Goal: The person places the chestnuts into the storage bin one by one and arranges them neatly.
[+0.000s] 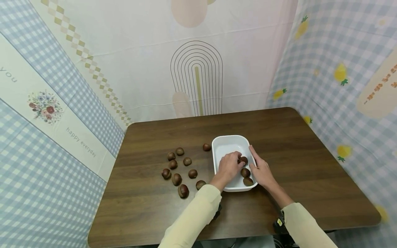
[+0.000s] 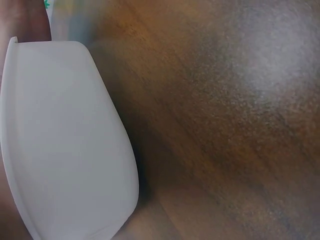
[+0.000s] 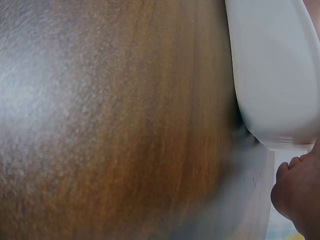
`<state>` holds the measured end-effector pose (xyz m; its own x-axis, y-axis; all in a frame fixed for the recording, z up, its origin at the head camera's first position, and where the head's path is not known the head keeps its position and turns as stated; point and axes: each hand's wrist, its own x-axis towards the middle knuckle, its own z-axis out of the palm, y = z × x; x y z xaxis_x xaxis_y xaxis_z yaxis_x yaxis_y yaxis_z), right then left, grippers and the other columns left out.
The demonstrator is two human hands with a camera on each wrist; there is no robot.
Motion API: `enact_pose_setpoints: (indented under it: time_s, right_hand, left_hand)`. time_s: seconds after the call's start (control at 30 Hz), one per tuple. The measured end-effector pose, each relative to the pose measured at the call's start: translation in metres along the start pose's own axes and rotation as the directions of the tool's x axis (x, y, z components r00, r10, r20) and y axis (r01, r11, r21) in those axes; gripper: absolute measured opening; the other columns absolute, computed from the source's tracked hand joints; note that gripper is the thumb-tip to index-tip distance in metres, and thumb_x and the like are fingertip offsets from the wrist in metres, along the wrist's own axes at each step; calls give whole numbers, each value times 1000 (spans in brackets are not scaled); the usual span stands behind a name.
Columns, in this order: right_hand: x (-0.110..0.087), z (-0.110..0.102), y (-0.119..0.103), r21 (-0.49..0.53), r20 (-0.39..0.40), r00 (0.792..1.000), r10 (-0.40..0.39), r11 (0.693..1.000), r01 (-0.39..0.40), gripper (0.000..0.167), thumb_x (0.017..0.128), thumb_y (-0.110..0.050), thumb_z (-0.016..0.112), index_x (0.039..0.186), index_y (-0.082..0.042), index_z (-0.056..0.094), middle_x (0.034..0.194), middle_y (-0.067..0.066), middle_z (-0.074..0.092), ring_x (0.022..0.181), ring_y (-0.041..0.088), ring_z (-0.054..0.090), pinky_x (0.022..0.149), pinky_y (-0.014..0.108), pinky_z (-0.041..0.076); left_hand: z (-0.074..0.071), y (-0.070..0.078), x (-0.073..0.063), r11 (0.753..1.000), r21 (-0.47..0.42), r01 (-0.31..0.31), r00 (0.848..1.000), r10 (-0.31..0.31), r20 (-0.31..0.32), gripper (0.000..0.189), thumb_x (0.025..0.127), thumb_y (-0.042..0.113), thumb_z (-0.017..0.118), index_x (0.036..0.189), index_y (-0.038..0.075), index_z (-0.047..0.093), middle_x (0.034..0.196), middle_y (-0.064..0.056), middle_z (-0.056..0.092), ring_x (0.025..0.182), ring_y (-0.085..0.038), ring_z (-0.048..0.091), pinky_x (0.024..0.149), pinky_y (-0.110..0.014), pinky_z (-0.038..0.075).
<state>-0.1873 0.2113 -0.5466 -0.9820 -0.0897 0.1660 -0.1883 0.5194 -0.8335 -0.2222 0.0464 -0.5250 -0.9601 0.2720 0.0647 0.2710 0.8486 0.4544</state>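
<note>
A white tray (image 1: pixel 230 189) sits on the table, with brown chestnuts lying along its right side. My left hand (image 1: pixel 230 166) reaches over the left wall into it. Its thumb and finger pinch a chestnut (image 1: pixel 244 160) low inside the tray. Nearer to me two more lie by the right wall, a chestnut (image 1: pixel 245 172) and a paler-based chestnut (image 1: pixel 248 181). My right hand (image 1: pixel 262 173) holds the tray's right rim, thumb over the edge and a finger along the outside. Both wrist views show mostly the tray's outer wall (image 2: pixel 70 130), and the chestnuts are hidden there.
Several loose chestnuts (image 1: pixel 176 179) are scattered on the wooden table (image 1: pixel 139 206) left of the tray. A single chestnut (image 1: pixel 206 147) lies close to its left wall. Patterned cloth (image 1: pixel 139 69) hangs behind the table and at both sides.
</note>
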Motion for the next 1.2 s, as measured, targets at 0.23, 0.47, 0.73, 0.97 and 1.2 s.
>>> enact_pose_setpoints:
  time_s: [0.23,0.47,0.73,0.97,1.2]
  right_hand:
    - [1,0,1,-23,-16,1000,0,1000,-1,72,97,4,51,167,-8,34,171,13,31,153,37,34,120,55,32]
    - [0,0,2,-28,-30,999,-21,999,20,73,96,4,52,166,-6,34,169,16,33,151,39,37,118,54,34]
    - [0,0,2,-33,-17,1000,-8,999,7,72,97,3,51,166,-6,34,170,15,32,152,40,36,118,56,33]
    - [0,1,2,-24,-14,1000,1,1000,-2,72,97,3,52,167,-8,34,170,13,32,152,38,36,119,54,32]
    - [0,3,11,28,-31,998,-51,998,52,72,98,-3,52,167,-15,36,170,12,33,152,40,36,121,54,32]
  left_hand:
    - [-2,3,-2,1000,-21,-14,1000,14,-4,26,103,31,73,125,17,77,112,5,78,98,-11,71,87,-28,56]
    - [-1,3,-4,999,-26,-19,1000,18,-7,25,103,32,73,122,17,78,110,6,78,96,-10,71,86,-26,56]
    - [-3,2,-3,999,-21,-28,999,27,-19,25,103,30,73,123,16,78,110,5,78,97,-11,71,86,-27,56]
    - [-17,-2,5,999,-8,-33,999,33,-16,28,104,31,71,127,16,77,116,5,77,103,-13,72,89,-30,56]
    - [-36,-20,18,994,-4,-113,993,113,-42,33,105,31,70,135,18,73,126,6,76,115,-13,71,95,-30,56]
